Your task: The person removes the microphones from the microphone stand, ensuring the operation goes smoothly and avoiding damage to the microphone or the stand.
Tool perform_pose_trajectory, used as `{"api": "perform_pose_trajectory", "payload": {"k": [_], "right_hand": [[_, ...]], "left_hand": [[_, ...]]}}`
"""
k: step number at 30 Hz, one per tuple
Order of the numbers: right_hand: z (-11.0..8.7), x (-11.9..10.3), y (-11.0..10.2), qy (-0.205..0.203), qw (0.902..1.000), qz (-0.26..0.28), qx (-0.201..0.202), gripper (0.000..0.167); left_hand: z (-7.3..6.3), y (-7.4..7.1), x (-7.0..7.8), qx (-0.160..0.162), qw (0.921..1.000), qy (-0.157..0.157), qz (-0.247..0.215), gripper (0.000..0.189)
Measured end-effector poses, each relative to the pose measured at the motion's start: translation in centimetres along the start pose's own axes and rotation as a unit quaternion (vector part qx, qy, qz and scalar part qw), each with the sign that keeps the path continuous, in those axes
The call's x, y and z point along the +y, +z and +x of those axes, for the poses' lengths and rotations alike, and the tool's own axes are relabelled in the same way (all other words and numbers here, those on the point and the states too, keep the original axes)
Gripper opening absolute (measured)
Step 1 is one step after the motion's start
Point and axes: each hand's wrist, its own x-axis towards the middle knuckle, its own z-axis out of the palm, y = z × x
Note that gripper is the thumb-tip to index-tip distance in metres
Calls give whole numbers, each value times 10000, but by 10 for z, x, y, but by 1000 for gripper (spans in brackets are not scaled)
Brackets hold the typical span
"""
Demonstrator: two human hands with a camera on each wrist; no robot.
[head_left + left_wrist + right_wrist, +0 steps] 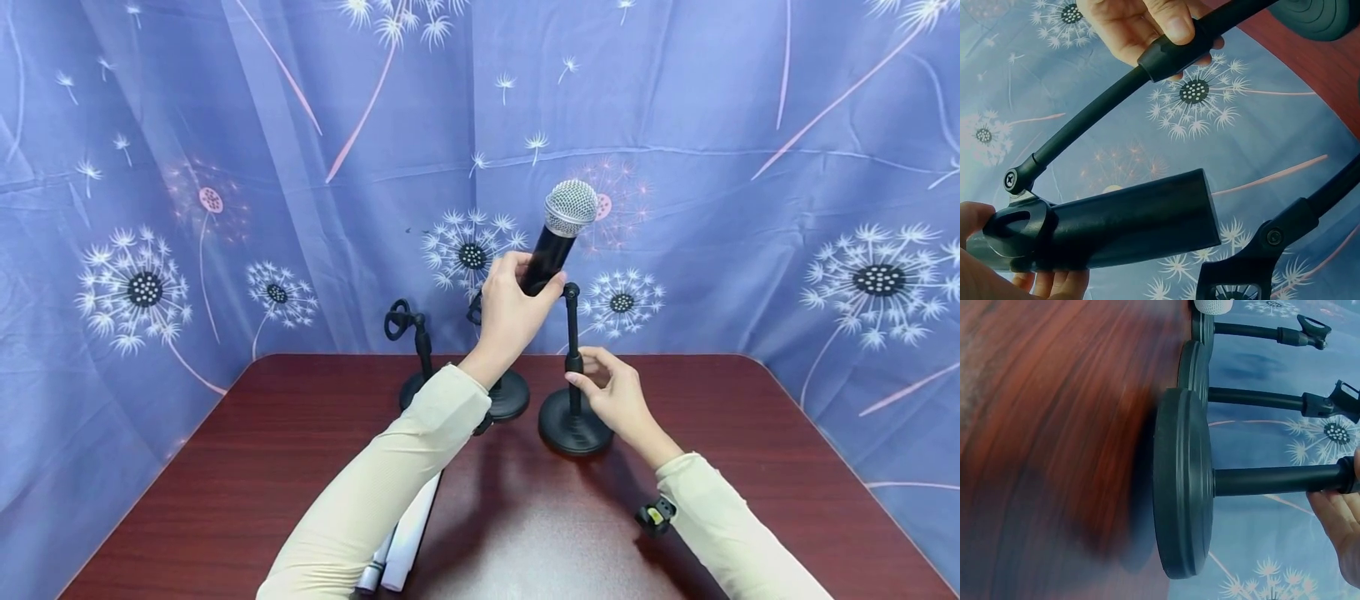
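Note:
My left hand (510,312) grips a black microphone (551,254) with a silver mesh head, tilted up to the right. In the left wrist view the microphone's body (1141,219) lies in the clip (1019,231) of a desk stand, with left fingers around both. My right hand (617,396) pinches the collar (1172,53) on that stand's upright pole between thumb and fingers. The stand's round base (1182,487) is lowest, at the tabletop. Part of the microphone is hidden behind the left hand.
Two more black stands stand to the left, one with its empty clip (399,319) showing, the other's base (510,396) partly behind my left arm. Long white objects (411,533) lie under that arm. Another mesh head (1215,305) shows in the right wrist view. A patterned curtain hangs behind the table (750,467).

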Motion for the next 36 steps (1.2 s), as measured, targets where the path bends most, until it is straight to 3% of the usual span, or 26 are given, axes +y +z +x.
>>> {"api": "perform_pose_trajectory", "payload": {"k": [7, 22, 31, 36], "right_hand": [[0, -2, 2, -120, 9999, -51, 20, 29], [2, -1, 2, -233, 9996, -167, 63, 27], [7, 38, 7, -217, 9995, -224, 107, 29], [8, 45, 6, -266, 9993, -229, 113, 28]], "left_hand": [[-1, -4, 1, 66, 9999, 83, 107, 34], [-3, -10, 0, -107, 9998, -186, -55, 35], [-4, -14, 1, -176, 9988, -289, -365, 34], [-4, -15, 1, -215, 9982, -370, -417, 35]]}}
